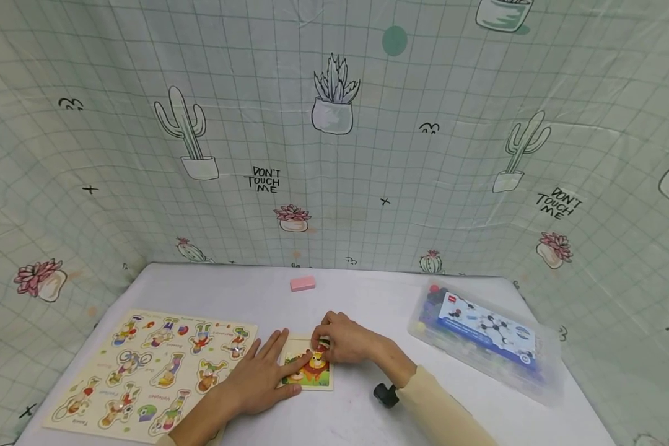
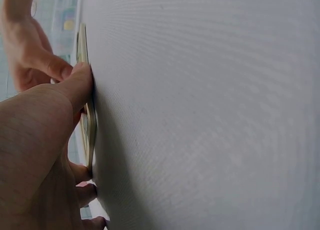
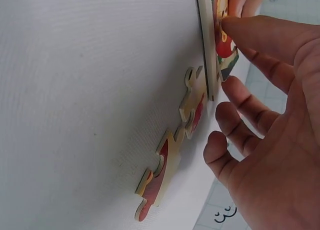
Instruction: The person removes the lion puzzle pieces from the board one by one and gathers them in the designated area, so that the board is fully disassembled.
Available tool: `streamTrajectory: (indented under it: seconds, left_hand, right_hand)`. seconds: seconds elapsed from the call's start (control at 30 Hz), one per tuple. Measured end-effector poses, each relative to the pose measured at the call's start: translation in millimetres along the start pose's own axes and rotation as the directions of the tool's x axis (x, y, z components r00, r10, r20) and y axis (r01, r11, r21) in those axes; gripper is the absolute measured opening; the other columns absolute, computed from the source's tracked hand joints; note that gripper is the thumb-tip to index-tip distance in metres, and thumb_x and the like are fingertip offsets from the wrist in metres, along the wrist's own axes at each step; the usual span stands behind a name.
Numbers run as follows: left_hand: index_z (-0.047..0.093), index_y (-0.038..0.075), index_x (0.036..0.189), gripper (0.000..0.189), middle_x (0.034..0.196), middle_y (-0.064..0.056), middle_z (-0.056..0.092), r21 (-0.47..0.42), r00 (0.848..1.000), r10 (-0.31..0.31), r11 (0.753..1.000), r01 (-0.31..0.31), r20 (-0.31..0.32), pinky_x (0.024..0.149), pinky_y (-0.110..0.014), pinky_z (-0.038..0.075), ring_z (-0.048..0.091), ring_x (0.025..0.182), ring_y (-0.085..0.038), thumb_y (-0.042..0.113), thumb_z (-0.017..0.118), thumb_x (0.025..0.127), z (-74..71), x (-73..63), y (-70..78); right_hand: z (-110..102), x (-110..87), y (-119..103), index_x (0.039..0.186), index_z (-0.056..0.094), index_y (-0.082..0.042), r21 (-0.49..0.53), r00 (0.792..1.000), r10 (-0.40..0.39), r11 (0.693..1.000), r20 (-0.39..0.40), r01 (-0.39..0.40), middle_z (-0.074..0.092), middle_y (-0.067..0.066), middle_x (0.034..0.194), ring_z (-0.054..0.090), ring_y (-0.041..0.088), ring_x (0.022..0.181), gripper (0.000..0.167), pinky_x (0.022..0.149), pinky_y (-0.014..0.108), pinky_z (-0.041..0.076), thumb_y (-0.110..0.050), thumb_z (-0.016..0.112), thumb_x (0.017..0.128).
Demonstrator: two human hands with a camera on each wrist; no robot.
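A small wooden jigsaw puzzle board with a colourful lion picture lies at the table's front middle. My left hand rests with extended fingers over its left side, and the left thumb touches its near edge. At the board's upper right, my right hand pinches a jigsaw piece between thumb and fingers. That piece sits tilted at the board's edge in the right wrist view. Loose jigsaw pieces lie on the table beside the board; in the head view the right hand hides them.
A large wooden picture board with sports figures lies left. At right is a clear plastic box with coloured parts. A pink block lies at the back. Near the right sleeve is a small black object. Patterned cloth surrounds the table.
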State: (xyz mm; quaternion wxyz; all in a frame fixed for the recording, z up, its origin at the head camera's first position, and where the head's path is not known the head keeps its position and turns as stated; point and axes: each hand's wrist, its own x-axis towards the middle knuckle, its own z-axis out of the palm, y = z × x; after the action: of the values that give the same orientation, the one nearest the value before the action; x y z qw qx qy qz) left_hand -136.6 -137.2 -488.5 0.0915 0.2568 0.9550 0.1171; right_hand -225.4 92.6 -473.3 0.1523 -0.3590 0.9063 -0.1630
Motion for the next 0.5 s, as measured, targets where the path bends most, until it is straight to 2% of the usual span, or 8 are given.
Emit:
streamTrajectory:
  seconds: [0.23,0.5]
  left_hand:
    - [0.041,0.039,0.154,0.060,0.165,-0.024,0.016,0.000,1.000,0.003,1.000,-0.003,-0.003,0.116,-0.065,0.019,0.015,0.153,-0.039,0.062,0.047,0.098,0.4,0.4,-0.9]
    - [0.041,0.039,0.153,0.060,0.165,-0.024,0.017,0.008,1.000,0.006,1.000,-0.006,-0.002,0.116,-0.065,0.020,0.015,0.153,-0.039,0.063,0.046,0.098,1.1,0.4,-1.3]
  right_hand:
    - [0.1,-1.2,-1.3,0.096,0.066,-0.033,0.012,1.000,0.009,1.000,-0.001,-0.009,0.052,-0.008,0.106,0.045,0.009,0.098,0.022,0.082,0.026,0.044,-0.025,0.082,0.083]
    - [-0.9,-1.0,-1.3,0.099,0.067,-0.029,0.033,1.000,-0.024,0.999,0.007,0.023,0.056,-0.010,0.097,0.050,0.006,0.088,0.015,0.080,0.023,0.045,-0.018,0.075,0.091]
